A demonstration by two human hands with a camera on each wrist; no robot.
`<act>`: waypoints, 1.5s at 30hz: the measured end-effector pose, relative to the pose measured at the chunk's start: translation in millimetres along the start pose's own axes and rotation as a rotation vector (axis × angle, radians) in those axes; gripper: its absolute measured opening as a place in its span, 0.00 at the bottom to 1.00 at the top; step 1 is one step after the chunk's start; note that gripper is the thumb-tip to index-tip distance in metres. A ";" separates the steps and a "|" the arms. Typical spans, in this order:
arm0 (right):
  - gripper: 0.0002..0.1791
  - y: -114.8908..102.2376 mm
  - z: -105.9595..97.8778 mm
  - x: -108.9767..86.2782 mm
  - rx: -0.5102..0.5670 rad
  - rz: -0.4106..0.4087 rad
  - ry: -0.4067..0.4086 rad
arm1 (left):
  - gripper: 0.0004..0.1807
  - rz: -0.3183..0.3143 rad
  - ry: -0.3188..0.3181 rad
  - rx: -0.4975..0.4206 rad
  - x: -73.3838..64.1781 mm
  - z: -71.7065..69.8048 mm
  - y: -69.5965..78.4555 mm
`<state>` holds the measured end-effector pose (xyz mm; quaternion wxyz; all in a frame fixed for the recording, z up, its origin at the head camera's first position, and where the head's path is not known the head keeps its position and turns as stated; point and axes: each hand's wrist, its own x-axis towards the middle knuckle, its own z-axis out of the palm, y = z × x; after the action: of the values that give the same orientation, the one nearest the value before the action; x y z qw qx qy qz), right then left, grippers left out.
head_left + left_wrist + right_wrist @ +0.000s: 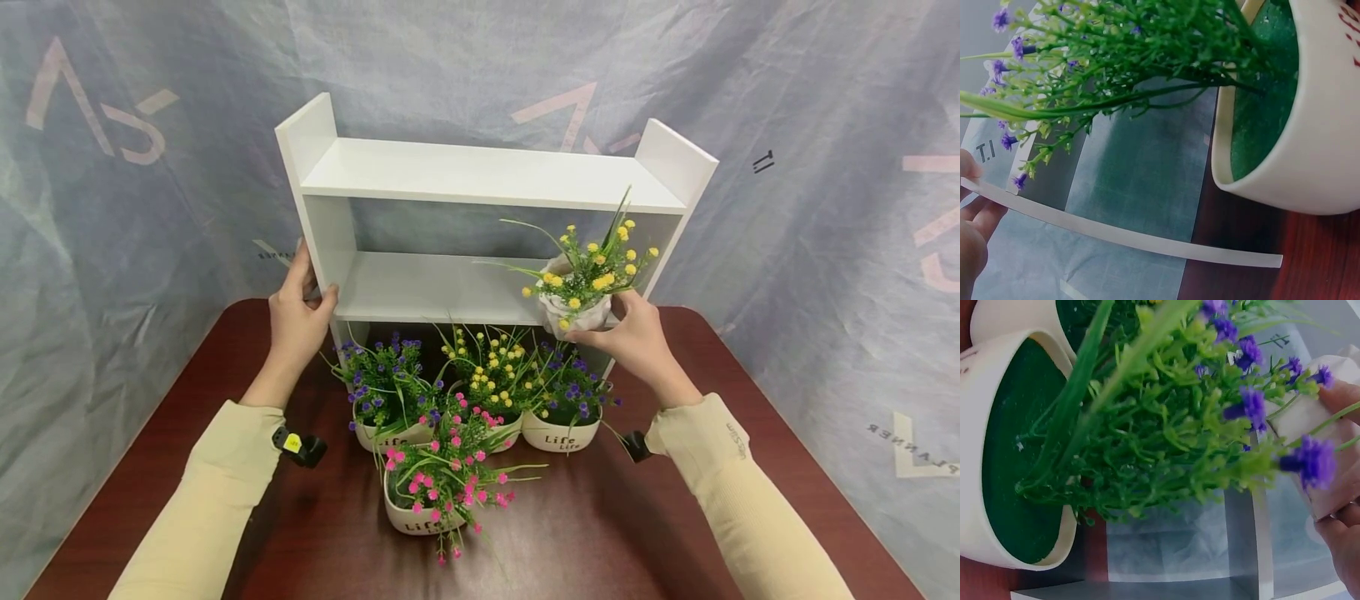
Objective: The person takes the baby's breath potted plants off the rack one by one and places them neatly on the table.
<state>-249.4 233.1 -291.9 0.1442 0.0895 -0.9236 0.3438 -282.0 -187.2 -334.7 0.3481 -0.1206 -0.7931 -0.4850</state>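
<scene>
A white two-tier shelf (487,175) stands on the table. My left hand (297,312) grips its left side panel between thumb and fingers; the left wrist view shows that panel's edge (1122,236) between them. In my right hand (633,337) is a white ribbed pot (573,317) of yellow artificial flowers (600,267), held by its sides at the right end of the middle board (435,287). Whether the pot touches the board cannot be told. In the right wrist view, purple flowers (1250,406) partly cover the pot (1329,437).
In front of the shelf's lower part stand white "Life" planters: purple flowers on the left (390,383), yellow in the middle (491,367), purple on the right (573,387). A pink-flowered planter (423,521) sits nearer on the dark red table (570,533). Grey fabric (450,58) hangs behind.
</scene>
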 end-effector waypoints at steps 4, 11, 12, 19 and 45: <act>0.29 -4.2 -3.2 -9.1 0.017 0.023 -0.011 | 0.39 -0.007 0.000 0.014 -0.6 0.5 -0.6; 0.32 -15.1 -12.7 -28.4 0.022 0.032 -0.012 | 0.40 -0.008 -0.002 0.011 -0.6 0.5 1.4; 0.31 -16.2 -13.6 -31.1 0.019 0.025 -0.011 | 0.40 -0.009 -0.001 0.011 -0.6 0.4 1.7; 0.37 -17.7 -16.8 -46.3 0.174 -0.102 -0.003 | 0.39 -0.004 0.000 0.012 -0.4 0.0 2.2; 0.42 -18.2 -6.9 -106.5 0.260 -0.134 -0.048 | 0.39 -0.029 0.005 0.008 -1.1 0.5 1.3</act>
<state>-142.8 231.1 -310.7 0.1317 0.1771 -0.8663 0.4481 -280.7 -186.0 -334.8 0.3434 -0.1065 -0.7960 -0.4870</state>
